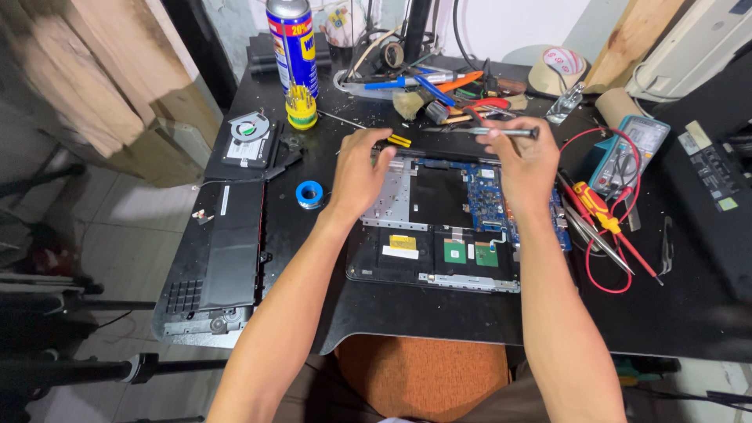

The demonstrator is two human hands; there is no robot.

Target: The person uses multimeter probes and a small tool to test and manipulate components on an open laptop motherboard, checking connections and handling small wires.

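An opened laptop base (pixel 439 258) lies on the black table (pixel 407 313), showing a blue circuit board (pixel 486 192), a silver metal plate (pixel 392 204) and green and yellow patches near its front edge. My left hand (pixel 359 168) rests on the laptop's far left corner, fingers curled on the edge. My right hand (pixel 523 160) sits over the far right part of the board and holds a slim dark screwdriver (pixel 501 132) level, its tip pointing left.
A removed black bottom cover (pixel 223 251) lies at the left with a cooling fan (pixel 249 129) behind it. A blue tape roll (pixel 310 193), a blue spray can (pixel 293 43), a multimeter (pixel 630 153) with red leads, a red screwdriver (pixel 603 215) and scattered tools surround the laptop.
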